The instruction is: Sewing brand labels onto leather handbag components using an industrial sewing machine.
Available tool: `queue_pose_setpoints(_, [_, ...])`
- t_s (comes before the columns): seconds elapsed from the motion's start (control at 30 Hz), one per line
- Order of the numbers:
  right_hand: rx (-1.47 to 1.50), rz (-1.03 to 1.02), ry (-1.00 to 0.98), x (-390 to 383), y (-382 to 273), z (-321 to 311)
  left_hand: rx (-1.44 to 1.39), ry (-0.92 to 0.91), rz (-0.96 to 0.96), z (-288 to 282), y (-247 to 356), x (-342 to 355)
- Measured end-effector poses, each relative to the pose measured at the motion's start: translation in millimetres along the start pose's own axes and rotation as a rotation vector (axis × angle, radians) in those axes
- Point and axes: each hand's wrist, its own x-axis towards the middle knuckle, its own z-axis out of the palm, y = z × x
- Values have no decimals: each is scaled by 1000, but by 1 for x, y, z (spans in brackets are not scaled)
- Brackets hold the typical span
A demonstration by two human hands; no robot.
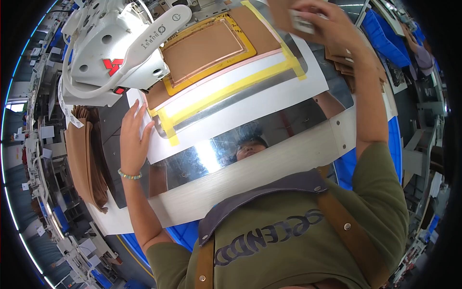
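My left hand (134, 137) rests at the left edge of a white sheet (310, 72), fingers spread and lying on it. On that sheet sits a brown panel (262, 36) bordered by yellow tape (226, 94). A yellow frame (250, 48) lies over the panel around a brown rectangle (202, 53). Raised at the far right, my right hand (332, 24) is closed on a flat brown piece (281, 17). Something whitish (303, 23) shows under its fingers, too blurred to name.
A white industrial sewing machine (101, 38) stands over the work at far left. Brown pieces are stacked (82, 154) on the left, with more brown pieces (344, 65) on the right. Beyond those is a blue bin (382, 38). A shiny metal plate (284, 123) covers the table front.
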Motion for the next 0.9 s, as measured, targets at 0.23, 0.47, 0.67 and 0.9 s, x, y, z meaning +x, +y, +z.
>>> queue_pose_setpoints(0.23, [-446, -432, -8, 76, -79, 158, 135, 31, 90, 27, -15, 52])
queue_pose_setpoints(0.47, [-360, -431, -172, 88, -94, 204, -60, 30, 45, 48, -21, 80])
queue_pose_setpoints(0.67, [-372, -445, -200, 88, -97, 215, -195, -29, -7, 57, -14, 93])
queue_pose_setpoints(0.9, [-192, -410, -193, 72, -87, 230, -288, -42, 106, 56, -3, 104])
